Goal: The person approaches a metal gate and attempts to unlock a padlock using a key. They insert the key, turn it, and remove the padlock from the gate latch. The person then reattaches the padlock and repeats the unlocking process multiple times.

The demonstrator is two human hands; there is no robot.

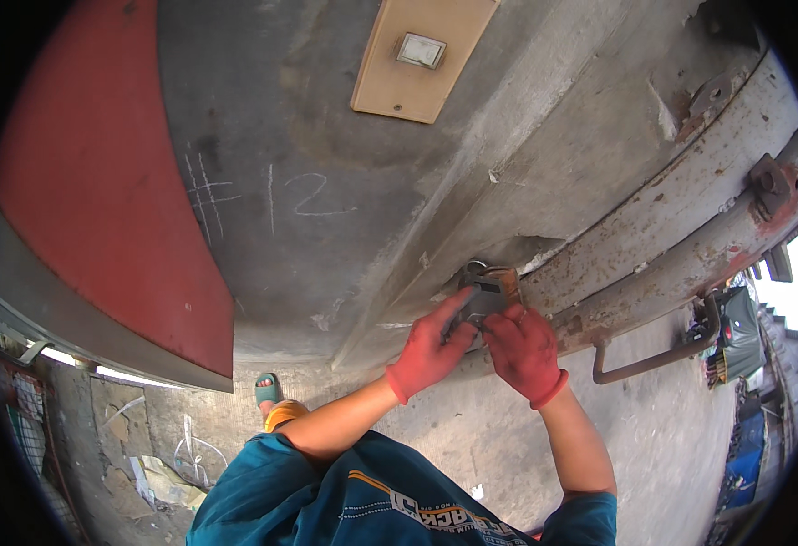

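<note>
At the edge of the concrete wall, a dark grey padlock [487, 303] hangs by a metal shackle beside a rusty brown metal piece [511, 285]. My left hand [431, 353], in a red glove, grips the padlock from its left side, with the thumb below it. Also in a red glove, my right hand [523, 353] is closed against the padlock's lower right side. Its fingertips are pinched together, and whatever may be between them is hidden.
A rusty metal gate [635, 246] with a bent handle [658, 366] runs along the right. A light switch [421, 52] sits on the grey wall above. Left stands a red panel [116, 200]; paper scraps [167, 482] litter the floor.
</note>
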